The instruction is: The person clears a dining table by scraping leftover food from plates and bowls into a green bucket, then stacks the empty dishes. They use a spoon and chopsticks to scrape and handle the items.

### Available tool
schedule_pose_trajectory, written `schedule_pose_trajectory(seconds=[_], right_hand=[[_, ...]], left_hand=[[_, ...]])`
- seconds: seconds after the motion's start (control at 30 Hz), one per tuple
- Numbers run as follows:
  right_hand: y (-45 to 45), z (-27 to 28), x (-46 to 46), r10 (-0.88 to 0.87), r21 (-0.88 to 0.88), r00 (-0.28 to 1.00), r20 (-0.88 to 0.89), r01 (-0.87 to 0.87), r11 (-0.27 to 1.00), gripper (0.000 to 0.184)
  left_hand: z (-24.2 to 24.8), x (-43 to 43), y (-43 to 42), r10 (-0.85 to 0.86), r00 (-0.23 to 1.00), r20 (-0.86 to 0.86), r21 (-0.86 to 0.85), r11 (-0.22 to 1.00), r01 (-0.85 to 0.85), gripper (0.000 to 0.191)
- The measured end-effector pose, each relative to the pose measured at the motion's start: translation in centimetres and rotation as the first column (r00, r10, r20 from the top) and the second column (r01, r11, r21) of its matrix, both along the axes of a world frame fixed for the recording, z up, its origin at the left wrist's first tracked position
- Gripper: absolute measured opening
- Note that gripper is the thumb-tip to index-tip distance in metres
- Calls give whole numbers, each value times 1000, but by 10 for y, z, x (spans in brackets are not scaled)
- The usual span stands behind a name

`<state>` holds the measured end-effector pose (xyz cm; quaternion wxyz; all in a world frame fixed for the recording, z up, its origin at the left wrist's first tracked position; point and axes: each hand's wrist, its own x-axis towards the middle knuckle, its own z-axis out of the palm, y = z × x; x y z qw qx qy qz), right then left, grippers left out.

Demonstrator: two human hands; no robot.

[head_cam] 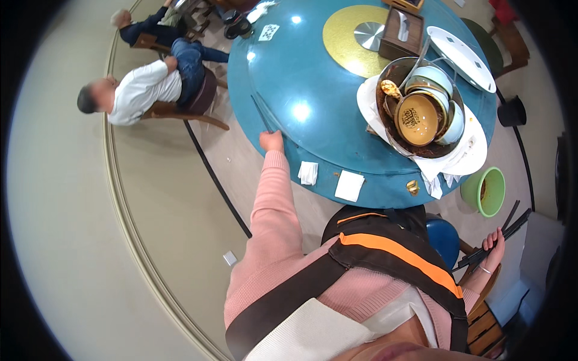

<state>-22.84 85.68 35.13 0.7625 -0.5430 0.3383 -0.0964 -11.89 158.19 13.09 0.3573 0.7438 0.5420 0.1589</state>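
My left hand (272,141) is closed on dark chopsticks (261,113) at the left edge of a round blue table (289,76). Held low at the right, away from the table, my right hand (494,246) grips a bundle of black chopsticks (509,232). A large pot (384,113) on the table holds stacked bowls (417,119) and a soiled spoon (390,89). White plates (475,144) and crumpled napkins lie under and beside the pot. Nearer to me are a folded napkin (308,173), a white paper square (349,185) and a food scrap (412,187).
A wooden tissue box (401,34) and a white oval tray (461,58) stand behind the pot. A green bin (483,192) is on the floor at the right, near a blue stool (442,239). Two people sit on chairs at the upper left. A black bin (512,111) stands farther right.
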Motion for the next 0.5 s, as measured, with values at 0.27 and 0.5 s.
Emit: schedule_pose_trajectory(seconds=[0.27, 0.5], right_hand=[[25, 9, 72, 274, -133, 961, 36, -267, 954, 24], [38, 13, 64, 200, -152, 980, 6, -197, 968, 18]], left_hand=[[30, -27, -29, -106, 991, 87, -153, 981, 119, 54], [46, -34, -64, -368, 930, 21, -10, 930, 368, 72]])
